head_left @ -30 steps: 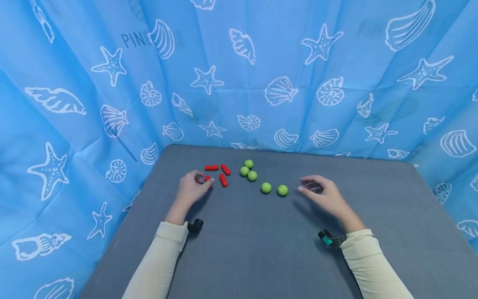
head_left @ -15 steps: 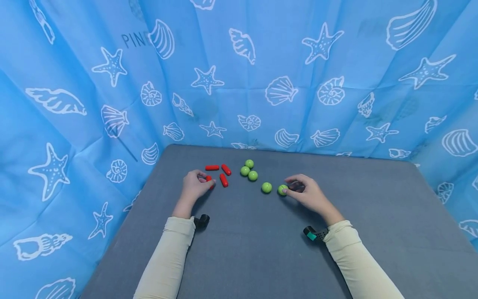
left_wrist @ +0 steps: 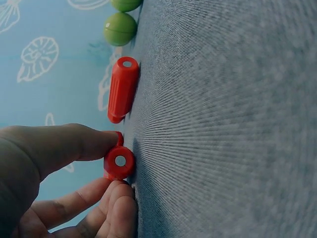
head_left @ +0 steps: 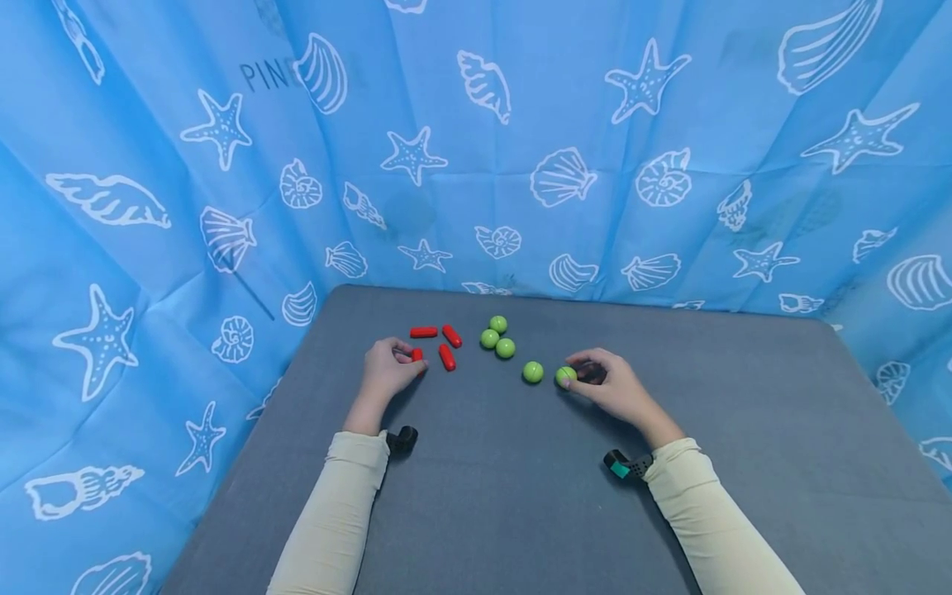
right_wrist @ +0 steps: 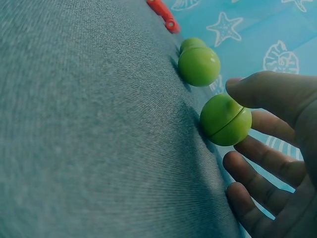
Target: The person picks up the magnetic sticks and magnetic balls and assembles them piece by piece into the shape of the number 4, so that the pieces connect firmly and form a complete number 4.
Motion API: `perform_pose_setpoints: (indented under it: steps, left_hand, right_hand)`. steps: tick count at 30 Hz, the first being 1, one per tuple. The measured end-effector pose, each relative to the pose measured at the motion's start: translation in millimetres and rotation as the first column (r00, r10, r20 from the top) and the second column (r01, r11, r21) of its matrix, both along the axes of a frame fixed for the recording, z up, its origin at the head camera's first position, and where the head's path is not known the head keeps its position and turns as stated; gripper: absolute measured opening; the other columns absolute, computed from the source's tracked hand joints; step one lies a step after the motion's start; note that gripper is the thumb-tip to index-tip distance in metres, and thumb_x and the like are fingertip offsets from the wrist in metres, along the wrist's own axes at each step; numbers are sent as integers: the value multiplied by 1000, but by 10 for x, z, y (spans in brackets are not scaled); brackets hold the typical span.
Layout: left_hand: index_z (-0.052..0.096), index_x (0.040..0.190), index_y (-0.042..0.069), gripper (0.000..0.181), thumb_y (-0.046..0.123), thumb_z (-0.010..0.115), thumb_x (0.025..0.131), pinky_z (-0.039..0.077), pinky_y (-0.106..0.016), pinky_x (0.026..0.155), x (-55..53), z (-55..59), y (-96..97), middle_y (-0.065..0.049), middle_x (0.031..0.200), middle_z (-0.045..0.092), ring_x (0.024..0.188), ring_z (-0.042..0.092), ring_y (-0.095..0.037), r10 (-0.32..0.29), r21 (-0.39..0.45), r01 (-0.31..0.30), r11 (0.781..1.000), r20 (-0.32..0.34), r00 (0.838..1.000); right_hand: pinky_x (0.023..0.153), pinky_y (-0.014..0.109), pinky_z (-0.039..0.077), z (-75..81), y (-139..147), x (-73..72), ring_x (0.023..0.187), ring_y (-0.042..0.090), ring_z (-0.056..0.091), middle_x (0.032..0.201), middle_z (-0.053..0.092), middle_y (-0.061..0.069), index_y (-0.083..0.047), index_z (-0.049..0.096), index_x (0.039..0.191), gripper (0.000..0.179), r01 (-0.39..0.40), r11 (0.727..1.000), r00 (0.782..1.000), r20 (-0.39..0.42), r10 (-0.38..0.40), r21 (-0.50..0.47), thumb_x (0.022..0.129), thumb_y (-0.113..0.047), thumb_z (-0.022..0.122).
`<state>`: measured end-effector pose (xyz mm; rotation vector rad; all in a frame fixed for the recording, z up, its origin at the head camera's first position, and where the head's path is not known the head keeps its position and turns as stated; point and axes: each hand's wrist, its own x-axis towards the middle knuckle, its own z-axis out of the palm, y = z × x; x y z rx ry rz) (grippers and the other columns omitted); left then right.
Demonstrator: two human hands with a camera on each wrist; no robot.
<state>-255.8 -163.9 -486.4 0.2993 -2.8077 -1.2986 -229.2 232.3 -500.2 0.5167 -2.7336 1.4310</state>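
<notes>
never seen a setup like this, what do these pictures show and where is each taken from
No machine here, just a person's bare left hand and right hand. The wide view comes from a camera on the head, looking forward and down; the close views come from the left and right wrist cameras. On the table are four red pieces and five green balls, with a curtain behind. The left hand pinches one red piece. The right hand is at a green ball; whether it grips it, I can't tell.
</notes>
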Motion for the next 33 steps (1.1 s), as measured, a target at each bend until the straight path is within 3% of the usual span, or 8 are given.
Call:
perform_pose_setpoints:
  steps: [18, 26, 33]
  left_hand:
    - [71, 114, 7, 26, 22, 79, 95, 55, -38, 77, 10, 14, -15, -13, 105, 72, 88, 67, -25, -18, 7, 17, 1000, 44, 999]
    - [73, 111, 7, 23, 23, 78, 95, 53, -36, 75, 52, 53, 6, -11, 100, 71, 85, 65, -24, -33, 11, 33, 999, -5, 999]
    - [73, 111, 5, 23, 21, 78, 94, 56, -38, 79, 76, 132, 99, -10, 100, 72, 88, 66, -24, -109, 48, 111, 993, -51, 993]
  right_hand:
    - [81, 27, 56, -33, -2, -8, 104, 29, 70, 117, 73, 14, -6, 73, 125, 32, -10, 1000, 1000, -6, 11, 20, 95, -15, 81]
    - [79, 26, 56, -25, 0, 4, 98, 22, 70, 115, 73, 16, -4, 73, 124, 31, 0, 1000, 1000, -10, 0, 16, 95, -14, 80]
    - [81, 26, 57, -13, 3, 19, 97, 16, 69, 116, 73, 13, -7, 73, 124, 30, 9, 1000, 1000, 12, -9, 5, 96, -16, 81]
